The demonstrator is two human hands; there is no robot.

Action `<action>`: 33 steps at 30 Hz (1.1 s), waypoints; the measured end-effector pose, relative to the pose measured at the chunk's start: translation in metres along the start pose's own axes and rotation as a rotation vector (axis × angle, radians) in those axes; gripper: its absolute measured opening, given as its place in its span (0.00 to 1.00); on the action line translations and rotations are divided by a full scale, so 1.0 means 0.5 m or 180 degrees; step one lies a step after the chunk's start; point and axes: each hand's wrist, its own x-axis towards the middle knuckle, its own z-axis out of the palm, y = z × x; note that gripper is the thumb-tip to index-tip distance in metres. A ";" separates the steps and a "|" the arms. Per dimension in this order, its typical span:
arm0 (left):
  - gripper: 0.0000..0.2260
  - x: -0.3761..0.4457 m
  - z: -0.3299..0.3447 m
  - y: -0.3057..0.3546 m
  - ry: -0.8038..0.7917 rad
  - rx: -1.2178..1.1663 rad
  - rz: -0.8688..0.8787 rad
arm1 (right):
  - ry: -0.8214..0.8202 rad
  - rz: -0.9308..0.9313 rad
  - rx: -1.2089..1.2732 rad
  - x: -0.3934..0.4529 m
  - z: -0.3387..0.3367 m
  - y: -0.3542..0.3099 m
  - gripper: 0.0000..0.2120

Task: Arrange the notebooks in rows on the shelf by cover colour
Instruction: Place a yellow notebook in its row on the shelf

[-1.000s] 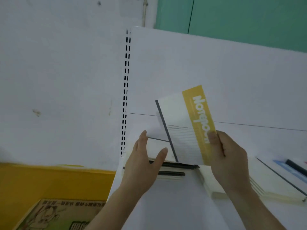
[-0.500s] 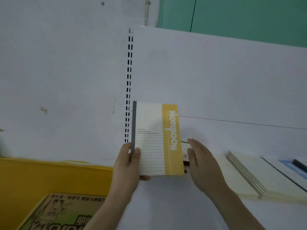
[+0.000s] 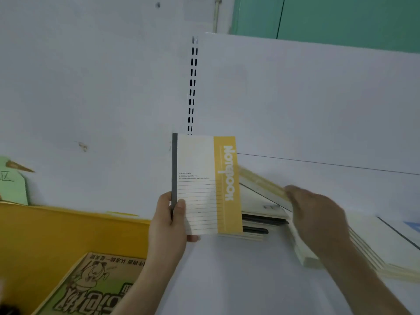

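Note:
My left hand (image 3: 169, 220) holds a white notebook with a yellow band and grey spine (image 3: 204, 185) upright by its lower left corner, thumb on the cover. To its right my right hand (image 3: 316, 214) grips the edge of a lifted, tilted notebook (image 3: 261, 183) whose yellow edge shows; the motion blurs it. Under and behind these lies a pile of notebooks with dark spines (image 3: 261, 221) on the white shelf (image 3: 238, 280). A fanned row of cream notebooks (image 3: 368, 253) lies further right, partly hidden by my right forearm.
A notebook with a blue mark (image 3: 409, 226) lies at the right edge. A slotted upright rail (image 3: 192, 87) runs up the white back panel. Left of the shelf are a yellow surface (image 3: 56, 235) and a green-printed cardboard box (image 3: 91, 287).
My left hand has kept the yellow-band notebook upright, about where it was. My right hand, earlier flat beside it, has moved right and lifted the edge of another notebook from the pile.

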 end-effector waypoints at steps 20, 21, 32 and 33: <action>0.02 -0.104 0.119 0.029 -0.0836 -0.0352 0.0059 | 0.0530 0.2028 0.2555 -0.142 -0.030 -0.081 0.12; 0.02 -0.110 0.125 0.024 -0.0901 -0.0344 0.0060 | 0.0517 0.2108 0.2611 -0.149 -0.034 -0.083 0.12; 0.14 -0.243 0.242 0.020 -0.1416 -0.0349 0.0180 | 0.0671 0.2406 0.2531 -0.258 -0.102 0.032 0.11; 0.15 -0.258 0.257 0.023 -0.1445 -0.0340 0.0199 | 0.0638 0.2407 0.2499 -0.271 -0.109 0.052 0.12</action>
